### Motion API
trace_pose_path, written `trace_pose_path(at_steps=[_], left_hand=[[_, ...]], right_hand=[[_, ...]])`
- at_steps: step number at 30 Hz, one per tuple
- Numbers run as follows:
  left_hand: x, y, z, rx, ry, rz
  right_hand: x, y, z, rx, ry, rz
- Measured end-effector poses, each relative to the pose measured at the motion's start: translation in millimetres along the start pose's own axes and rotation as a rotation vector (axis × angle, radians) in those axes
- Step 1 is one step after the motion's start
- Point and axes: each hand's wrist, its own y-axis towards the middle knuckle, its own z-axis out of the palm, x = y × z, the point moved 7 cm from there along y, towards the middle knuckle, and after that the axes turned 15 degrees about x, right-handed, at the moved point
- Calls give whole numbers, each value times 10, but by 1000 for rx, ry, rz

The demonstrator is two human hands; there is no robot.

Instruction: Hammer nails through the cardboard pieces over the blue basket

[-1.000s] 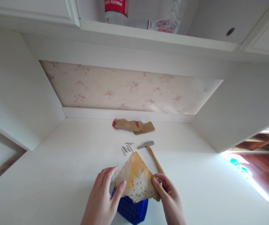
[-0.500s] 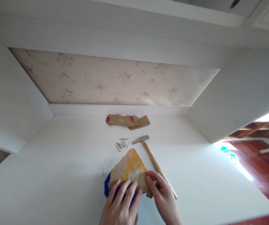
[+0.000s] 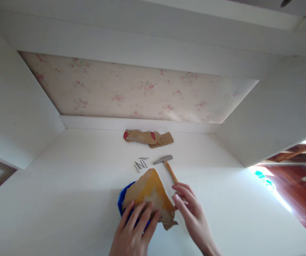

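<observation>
A torn piece of cardboard (image 3: 153, 190), tan with a yellow band, is laid over a blue container (image 3: 121, 201), by which it is raised above the bench (image 3: 80, 206). Its pointed corner is turned toward the wall; its lower right end is ragged, and small dark dots are seen in its surface. The container is mostly hidden. Just to the right, a hammer (image 3: 169, 170) is laid flat, its grey head pointed left, its wooden handle partly covered.
</observation>
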Motion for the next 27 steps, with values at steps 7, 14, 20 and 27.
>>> trace_pose_path(at_steps=[7,14,20,27], left_hand=[[3,-9,-17,-21,-2,0],[-5,-23,-61,-74,13,-18],[76,16,-139,-88,-71,-58],[133,27,-165,-7,-131,-94]], right_hand=[[208,984,72,193,-563,-47],[174,1882,606,469,-1024,-13],[26,2077,844,592,-1217,-2],[-1,2051,822,523,-1216,23]])
